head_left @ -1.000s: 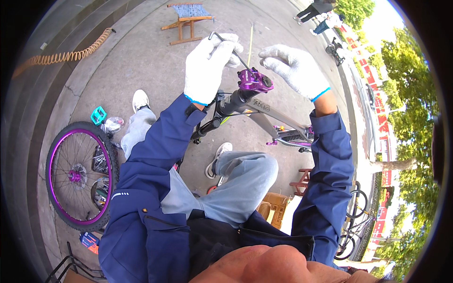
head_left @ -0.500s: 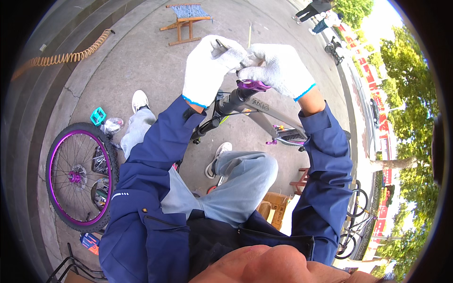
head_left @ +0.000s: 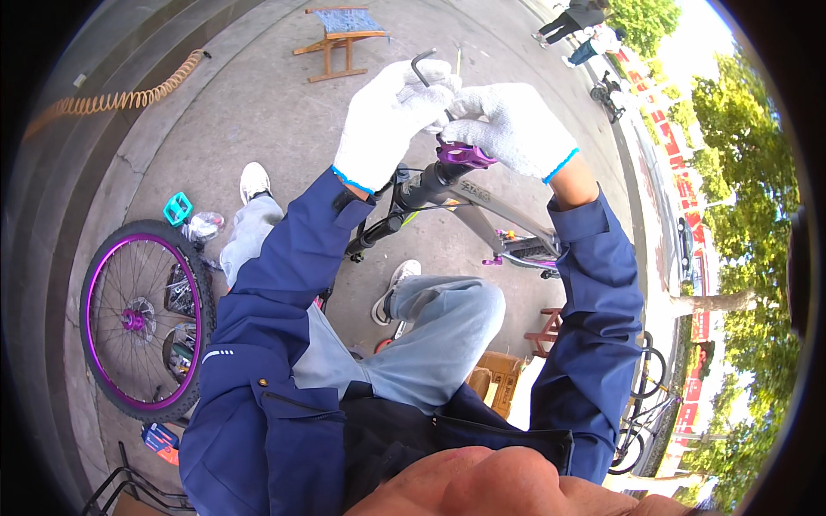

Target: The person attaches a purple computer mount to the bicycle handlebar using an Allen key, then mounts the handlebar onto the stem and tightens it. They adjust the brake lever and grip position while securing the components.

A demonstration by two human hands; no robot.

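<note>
Both of my hands wear white knitted gloves with blue cuffs and meet just above a purple bicycle stem. My left hand is closed round a dark L-shaped hex key, its bent end sticking up past the fingers. The key's other end points toward the right fingertips. My right hand is pinched closed close to the stem; what lies between its fingers is mostly hidden. Below the stem runs the grey bicycle frame, between my arms.
To the left, a wheel with a purple rim lies beside a teal pedal. A folding stool stands ahead, and a coiled orange hose hangs at far left. Near my leg is a cardboard box. People stand far right.
The hex key has turned in my left hand: its bent end now rises clear above the fingers, where before it lay across the glove. The right hand and the stem have shifted slightly.
</note>
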